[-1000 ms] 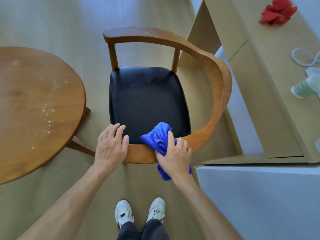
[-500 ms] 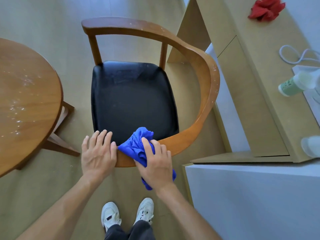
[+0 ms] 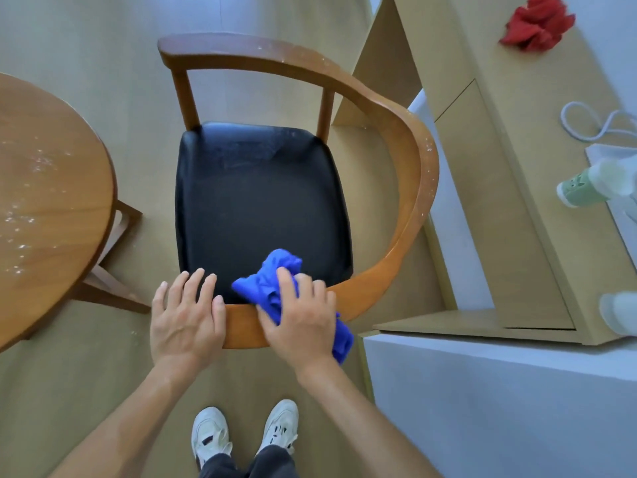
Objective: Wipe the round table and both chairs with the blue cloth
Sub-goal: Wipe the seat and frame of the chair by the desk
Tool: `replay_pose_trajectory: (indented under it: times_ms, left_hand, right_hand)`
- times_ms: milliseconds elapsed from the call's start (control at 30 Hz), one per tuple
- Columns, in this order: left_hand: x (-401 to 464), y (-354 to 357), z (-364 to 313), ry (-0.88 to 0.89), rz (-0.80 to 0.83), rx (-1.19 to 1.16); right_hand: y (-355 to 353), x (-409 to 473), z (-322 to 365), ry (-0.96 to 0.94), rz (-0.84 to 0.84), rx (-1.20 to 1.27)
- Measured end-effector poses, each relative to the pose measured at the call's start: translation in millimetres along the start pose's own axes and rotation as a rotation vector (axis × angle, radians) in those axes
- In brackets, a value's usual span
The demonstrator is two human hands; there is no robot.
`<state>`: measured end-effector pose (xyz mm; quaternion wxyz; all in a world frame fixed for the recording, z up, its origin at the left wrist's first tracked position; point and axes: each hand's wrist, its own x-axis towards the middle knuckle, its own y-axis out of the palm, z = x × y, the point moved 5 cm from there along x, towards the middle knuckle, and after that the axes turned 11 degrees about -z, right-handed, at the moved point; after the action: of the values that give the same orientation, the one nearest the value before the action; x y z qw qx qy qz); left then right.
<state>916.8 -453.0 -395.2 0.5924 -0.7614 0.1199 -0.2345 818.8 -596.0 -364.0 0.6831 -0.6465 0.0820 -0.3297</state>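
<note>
We stand behind the chair (image 3: 406, 174). Our left hand (image 3: 186, 322) lies flat on its curved wooden backrest rail, fingers straight and slightly spread, tips reaching over the black seat (image 3: 255, 201). Just beside it, our right hand (image 3: 300, 315) presses the bunched blue cloth (image 3: 272, 284) onto the same rail, fingers curled over it. The round table (image 3: 51, 208), speckled white near its right edge, stands left of the chair.
</note>
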Motion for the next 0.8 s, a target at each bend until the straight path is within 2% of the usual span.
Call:
replay_pose_trajectory:
  times_ms: [100, 200, 267, 367, 433, 533, 700, 800]
  left_hand:
    - [0.4, 1.5, -0.3, 0.012, -0.04, -0.014]
    - [1.6, 1.8, 0.0, 0.013, -0.058, -0.033]
    - [1.7, 0.3, -1.1, 0.016, -0.074, -0.04]
    - [-1.0, -1.6, -1.7, 0.026, -0.076, -0.032]
    - [-0.2, -1.6, -3.3, 0.026, -0.046, -0.015]
    - [9.1, -0.4, -24.8, 0.049, 0.046, -0.029]
    - [24.3, 11.0, -124.2, 0.065, 0.224, -0.145]
    - [41.5, 28.4, -165.9, 0.087, 0.252, -0.162]
  right_hand:
    - [4.4, 5.8, 2.7, -0.143, -0.01, 0.104]
    - [3.3, 25.2, -52.2, -0.317, 0.016, 0.125]
    - [3.0, 52.6, -110.3, -0.231, 0.057, 0.039]
    - [-3.2, 73.8, -170.1, 0.152, 0.056, -0.092]
    - [-4.3, 63.6, -158.6, 0.214, 0.011, -0.108]
    - [-8.3, 37.3, -121.4, 0.138, -0.018, -0.038]
    - [-12.5, 16.1, -113.5, 0.036, -0.044, 0.067]
    - [-2.8, 25.4, -133.0, -0.106, -0.039, 0.115]
